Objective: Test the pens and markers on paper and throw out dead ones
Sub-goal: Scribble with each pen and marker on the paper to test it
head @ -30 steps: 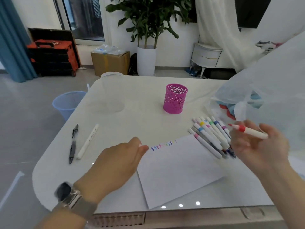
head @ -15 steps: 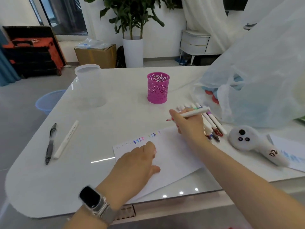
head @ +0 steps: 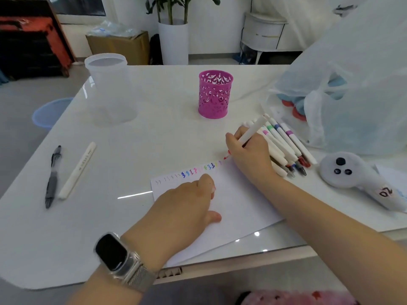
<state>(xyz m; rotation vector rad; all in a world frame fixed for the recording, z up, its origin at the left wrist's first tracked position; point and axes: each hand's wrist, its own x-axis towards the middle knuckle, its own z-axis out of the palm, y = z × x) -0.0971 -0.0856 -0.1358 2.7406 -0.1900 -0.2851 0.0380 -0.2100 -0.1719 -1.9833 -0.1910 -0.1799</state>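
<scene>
the paper (head: pixel 231 208) lies on the tabletop (head: pixel 136 150) with a row of small colored squiggles (head: pixel 193 171) along its far edge, so by the look of it many markers have been tried already. the pile of markers (head: pixel 284 146) lies just beside the paper on the right; i cannot tell which of those are tested. a black pen (head: pixel 51 177) and a white pen (head: pixel 77 170) lie well apart to the left, maybe set aside. the pink pen cup (head: pixel 215 94) stands near the middle and a blue bin (head: pixel 47 114) sits on the floor beyond the edge. the right hand (head: pixel 248 155) is clenched round a red marker (head: pixel 248 135), its tip touching the paper's far corner just past the last squiggle. the left hand (head: pixel 187 208) lies flat on the sheet, fingers relaxed, pressing it still and grasping nothing
</scene>
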